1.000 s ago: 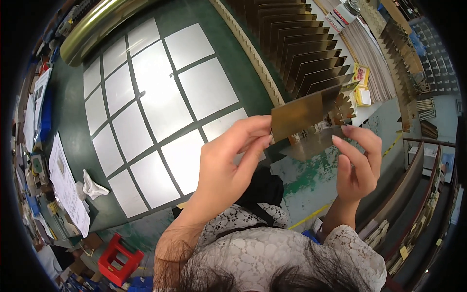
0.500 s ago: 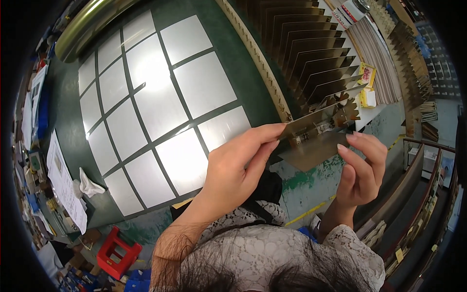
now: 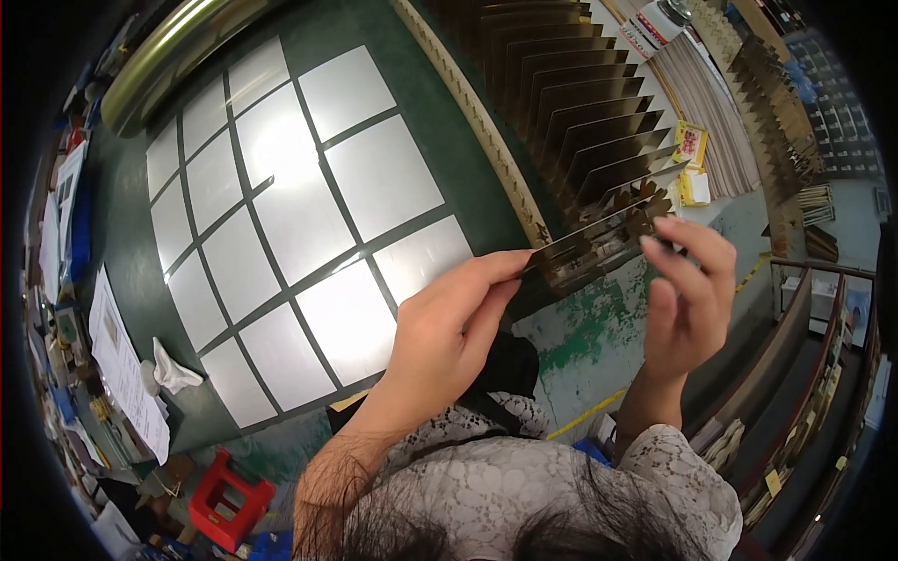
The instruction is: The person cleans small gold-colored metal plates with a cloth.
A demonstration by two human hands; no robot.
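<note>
My left hand [image 3: 440, 327] pinches the left end of a thin metal sheet [image 3: 591, 230] between thumb and fingers. The sheet shows nearly edge-on, as a narrow strip slanting up to the right. Near its right end is my right hand [image 3: 690, 299], its fingers bent and apart and the fingertips slightly blurred. Nothing shows in that hand; whether a fingertip touches the sheet I cannot tell. Just beyond, several dark metal sheets [image 3: 599, 110] stand on edge in a row, beside a notched strip [image 3: 477, 112].
Pale rectangular sheets [image 3: 383, 173] lie in rows on the green table [image 3: 496, 224]. A shiny roll [image 3: 168, 65] lies at the far left, papers [image 3: 126, 374] and a white cloth [image 3: 173, 369] nearer. A red stool [image 3: 229, 500] stands below; a white bottle [image 3: 655, 28] stands far right.
The sheet has tipped from showing its broad face to nearly edge-on. My right fingers have risen and come away from its near side. My left hand keeps its pinch, shifted slightly left.
</note>
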